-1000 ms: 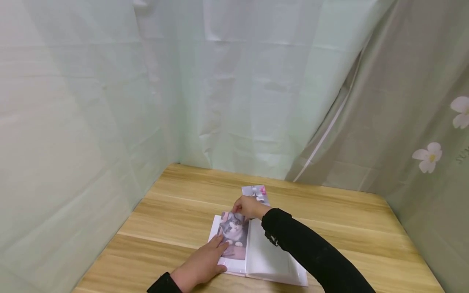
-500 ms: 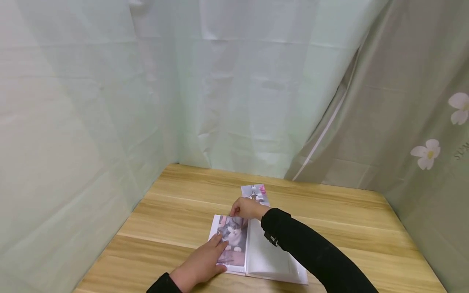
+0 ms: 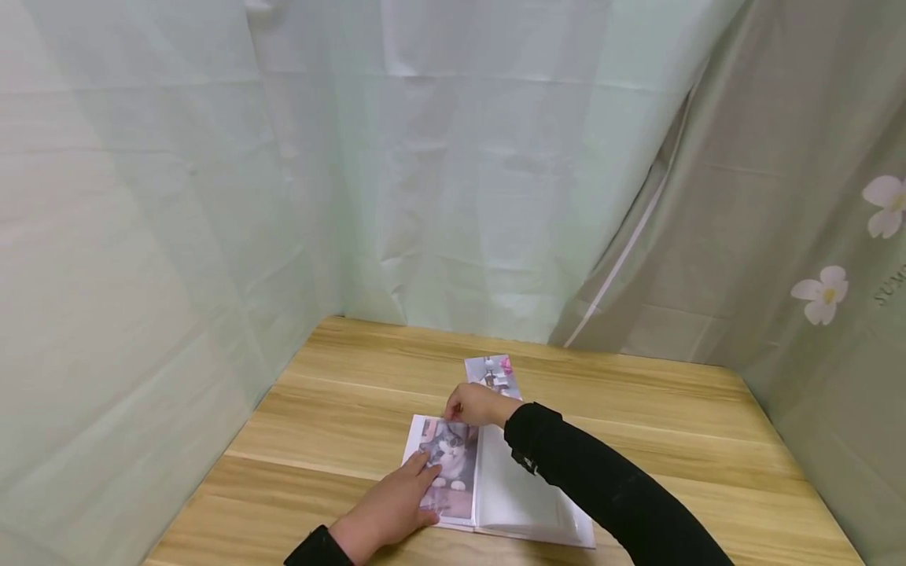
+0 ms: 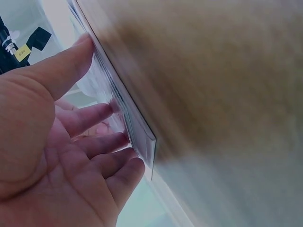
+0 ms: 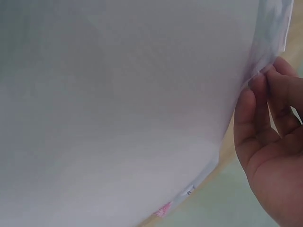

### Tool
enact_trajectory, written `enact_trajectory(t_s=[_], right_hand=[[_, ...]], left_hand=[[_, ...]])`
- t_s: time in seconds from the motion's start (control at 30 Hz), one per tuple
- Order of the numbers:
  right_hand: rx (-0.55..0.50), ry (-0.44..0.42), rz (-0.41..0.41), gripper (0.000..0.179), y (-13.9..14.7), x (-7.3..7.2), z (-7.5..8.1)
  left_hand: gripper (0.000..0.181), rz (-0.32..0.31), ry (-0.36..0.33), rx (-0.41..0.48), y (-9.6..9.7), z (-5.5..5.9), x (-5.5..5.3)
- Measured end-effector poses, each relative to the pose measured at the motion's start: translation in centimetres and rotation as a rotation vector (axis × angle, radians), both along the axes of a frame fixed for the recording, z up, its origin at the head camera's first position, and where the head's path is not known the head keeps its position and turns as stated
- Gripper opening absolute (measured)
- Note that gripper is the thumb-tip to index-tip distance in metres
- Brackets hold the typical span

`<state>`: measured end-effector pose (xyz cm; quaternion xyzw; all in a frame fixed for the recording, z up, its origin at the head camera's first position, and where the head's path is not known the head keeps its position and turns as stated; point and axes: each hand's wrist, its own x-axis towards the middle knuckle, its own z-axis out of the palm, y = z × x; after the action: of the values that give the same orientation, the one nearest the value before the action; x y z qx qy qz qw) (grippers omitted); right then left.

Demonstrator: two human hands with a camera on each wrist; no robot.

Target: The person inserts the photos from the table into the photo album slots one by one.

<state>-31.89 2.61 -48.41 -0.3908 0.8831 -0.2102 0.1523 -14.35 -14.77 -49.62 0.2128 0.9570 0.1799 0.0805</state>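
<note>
An open photo album (image 3: 520,491) with white pages lies on the table. On its left page sits a photo of a grey-and-white cat (image 3: 453,464) under a clear sleeve. My left hand (image 3: 392,503) rests its outstretched fingers on that page; in the left wrist view its fingertips touch the album's layered edge (image 4: 142,139). At the top edge of the photo, my right hand (image 3: 479,404) pinches with thumb and fingers. The right wrist view shows this pinch beside a large white page (image 5: 132,94); whether the sleeve is also caught there is unclear.
A second photo (image 3: 493,369), with a pink patch at its corner, lies just beyond the album, partly covered by my right hand. The wooden table (image 3: 340,409) reaches pale curtains (image 3: 467,196) at the back and sides. My right sleeve (image 3: 609,479) crosses over the album's right page.
The cat photo has slid down toward me into the sleeve, its top edge now about level with the page's top. My right hand followed it slightly leftward and down; my left hand stayed in place.
</note>
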Motion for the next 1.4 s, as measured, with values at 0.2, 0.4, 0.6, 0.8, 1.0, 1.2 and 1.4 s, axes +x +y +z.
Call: enact_trajectory(t_s=[0.2, 0.4, 0.6, 0.8, 1.0, 1.2, 1.4], right_hand=[[0.009, 0.001, -0.002, 0.015, 0.0, 0.1, 0.0], [0.011, 0.041, 0.036, 0.014, 0.0, 0.1, -0.2], [0.000, 0.104, 0.096, 0.011, 0.5, -0.5, 0.0], [-0.017, 0.129, 0.064, 0.015, 2.3, -2.4, 1.3], [-0.013, 0.169, -0.046, 0.018, 4.8, -4.9, 2.4], [0.002, 0.178, -0.123, 0.022, 7.2, -6.7, 2.4], [0.006, 0.082, -0.245, 0.024, 8.4, -7.4, 1.4]], left_hand=[[0.069, -0.006, 0.012, -0.009, 0.1, 0.0, 0.0], [0.067, -0.003, 0.032, -0.033, 0.1, 0.3, 0.0], [0.067, -0.003, 0.063, -0.031, 0.2, 0.1, 0.1], [0.067, 0.011, 0.074, -0.037, 0.5, 0.1, 0.4], [0.068, 0.015, 0.077, -0.053, 0.7, 0.2, 0.6], [0.069, 0.018, 0.093, -0.050, 0.6, 0.0, 0.7], [0.070, 0.028, 0.082, -0.048, 0.8, -0.1, 0.9]])
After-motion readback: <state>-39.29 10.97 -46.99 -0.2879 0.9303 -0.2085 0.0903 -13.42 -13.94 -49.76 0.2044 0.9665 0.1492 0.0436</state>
